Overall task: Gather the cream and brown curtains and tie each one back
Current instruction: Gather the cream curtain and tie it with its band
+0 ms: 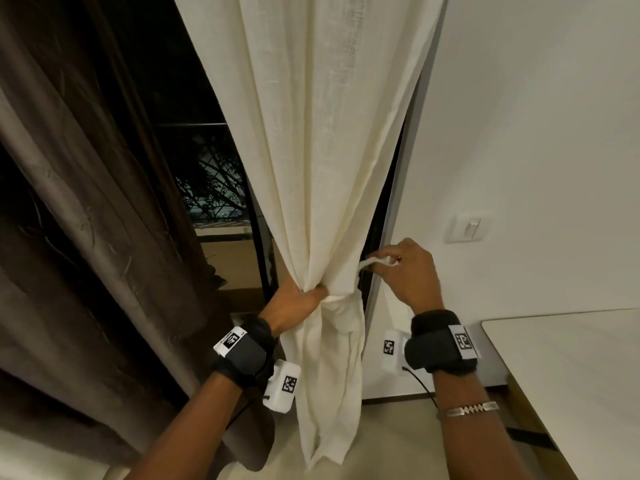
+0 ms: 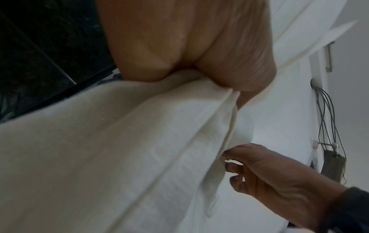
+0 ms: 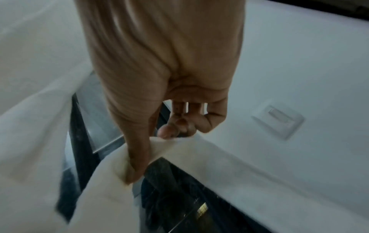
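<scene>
The cream curtain [image 1: 311,150] hangs at the centre and is bunched into a waist at hip height. My left hand [image 1: 298,299] grips that bunch [image 2: 159,126] from the left, fingers curled round it. A cream tie-back strip [image 1: 375,262] runs from the waist up to the right. My right hand [image 1: 405,268] pinches the strip's end [image 3: 179,145] between thumb and fingers close to the wall; it also shows in the left wrist view [image 2: 269,176]. The brown curtain [image 1: 79,220] hangs loose on the left.
A dark window [image 1: 201,133] shows between the two curtains. A white wall [image 1: 536,133] with a light switch [image 1: 469,227] stands to the right. A white table [image 1: 571,375] fills the lower right corner. Pale floor [image 1: 398,445] lies below.
</scene>
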